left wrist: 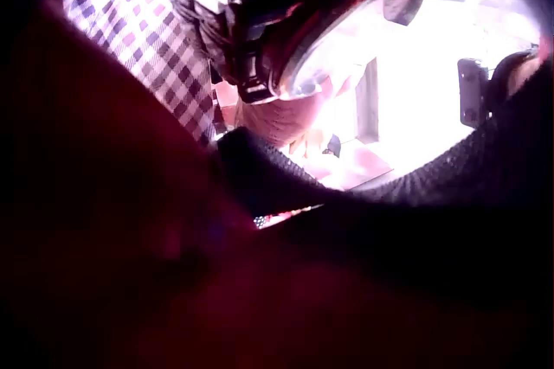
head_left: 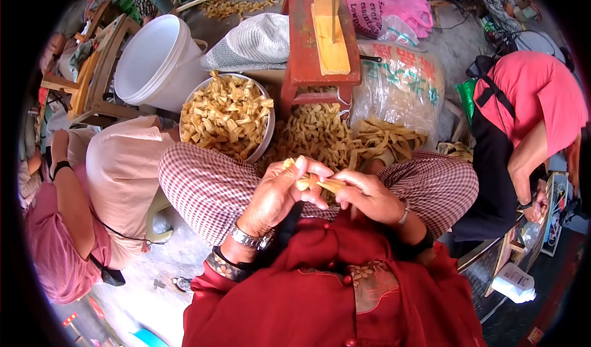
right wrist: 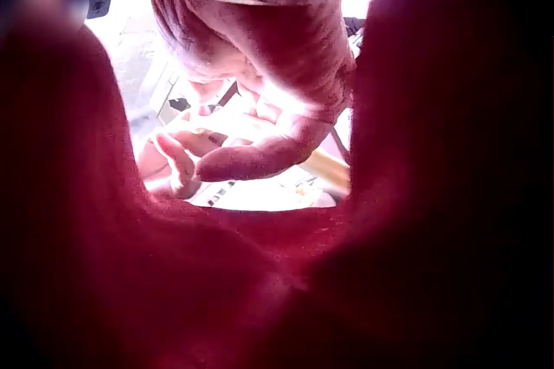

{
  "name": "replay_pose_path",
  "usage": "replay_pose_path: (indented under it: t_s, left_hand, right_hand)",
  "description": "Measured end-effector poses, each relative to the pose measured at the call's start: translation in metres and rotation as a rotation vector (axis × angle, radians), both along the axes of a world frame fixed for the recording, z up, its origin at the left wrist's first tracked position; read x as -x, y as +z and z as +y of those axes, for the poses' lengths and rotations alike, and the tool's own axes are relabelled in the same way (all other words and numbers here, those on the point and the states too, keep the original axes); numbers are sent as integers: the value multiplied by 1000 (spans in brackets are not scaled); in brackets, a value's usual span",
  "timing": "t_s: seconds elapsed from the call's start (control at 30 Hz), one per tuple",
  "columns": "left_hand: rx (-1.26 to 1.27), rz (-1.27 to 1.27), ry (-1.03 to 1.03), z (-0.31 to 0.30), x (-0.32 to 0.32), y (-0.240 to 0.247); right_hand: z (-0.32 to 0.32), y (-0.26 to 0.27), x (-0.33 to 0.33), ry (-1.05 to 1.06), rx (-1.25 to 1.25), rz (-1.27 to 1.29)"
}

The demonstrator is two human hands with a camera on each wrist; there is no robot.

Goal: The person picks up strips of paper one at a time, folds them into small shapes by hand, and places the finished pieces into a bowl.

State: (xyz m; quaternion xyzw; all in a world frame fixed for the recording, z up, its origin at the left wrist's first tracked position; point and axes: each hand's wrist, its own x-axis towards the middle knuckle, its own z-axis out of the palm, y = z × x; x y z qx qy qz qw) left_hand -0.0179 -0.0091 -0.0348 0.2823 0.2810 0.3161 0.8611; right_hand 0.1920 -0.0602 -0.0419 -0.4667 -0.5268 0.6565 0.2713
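Over my lap, both hands meet on a small yellow-tan strip piece (head_left: 320,183). My left hand (head_left: 289,187) curls its fingers round one end of it. My right hand (head_left: 357,190) pinches the other end. A silver watch (head_left: 249,239) sits on my left wrist. In the left wrist view the watch (left wrist: 303,32) and checked trouser cloth (left wrist: 147,40) fill the frame, and the fingers are hidden. The right wrist view has my right hand (right wrist: 260,83) from below, with red sleeve cloth (right wrist: 173,282) covering most of the picture.
A metal basin (head_left: 268,125) heaped with the same tan pieces stands ahead, beside a loose pile (head_left: 320,134). A red wooden bench (head_left: 305,39) carries a wooden block. A white bucket (head_left: 157,60) stands at left. One person crouches at left (head_left: 117,174), another bends at right (head_left: 529,113).
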Motion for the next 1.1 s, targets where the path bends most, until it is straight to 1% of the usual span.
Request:
replay_pose_path:
  t_s: [0.03, 0.1, 0.17, 0.2, 0.23, 0.3, 0.4, 0.5, 0.53, 0.57, 0.63, 0.73, 0.87, 0.9, 0.97, 1.03, 1.07, 1.1]
  left_hand:
    - [-11, 20, -12, -1, -1, 0]
    - [-90, 116, -23, 0, 2, -2]
    - [-157, 263, -21, 0, 7, -1]
    - [-259, 377, -51, 1, 7, 6]
    - [-228, 405, -15, -1, 2, 5]
    - [-225, 479, -30, -2, -2, 12]
    - [-183, 396, 6, 0, -1, 3]
    - [-150, 403, 52, 5, 4, 9]
    - [-127, 355, 181, 7, 5, 10]
    - [-93, 228, 248, 12, 14, 10]
    - [-160, 261, 247, 18, 16, 13]
    - [-174, 232, 320, 36, 8, 26]
    - [-349, 262, 313, 87, -12, 47]
    - [-390, 305, 331, 101, -21, 58]
    - [-453, 303, 344, 127, -36, 72]
    - [-498, 410, 371, 149, -49, 80]
    - [-503, 378, 368, 159, -54, 79]
    - [-507, 347, 366, 169, -60, 77]
  right_hand:
    - [4, 11, 6, 14, 33, -13]
    - [6, 8, 14, -48, -186, -74]
    - [7, -2, 14, -59, -280, -133]
    - [8, -4, 14, -63, -329, -161]
    - [8, -4, 15, -64, -269, -136]
    - [8, -1, 18, -70, -147, -91]
    - [9, -2, 27, -123, -209, -44]
    - [12, 7, 22, -60, -318, -55]
    - [12, 11, 16, -33, -241, -107]
    - [10, 4, 12, -93, -261, -48]
    - [15, 16, 6, -79, -312, -85]
    - [38, 34, 0, -115, -358, -142]
    - [92, 56, -19, -193, -598, -330]
    - [107, 65, -23, -225, -640, -373]
    - [139, 66, -36, -265, -744, -456]
    - [160, 74, -44, -316, -754, -487]
    - [172, 73, -48, -339, -828, -513]
    - [179, 76, -50, -349, -815, -547]
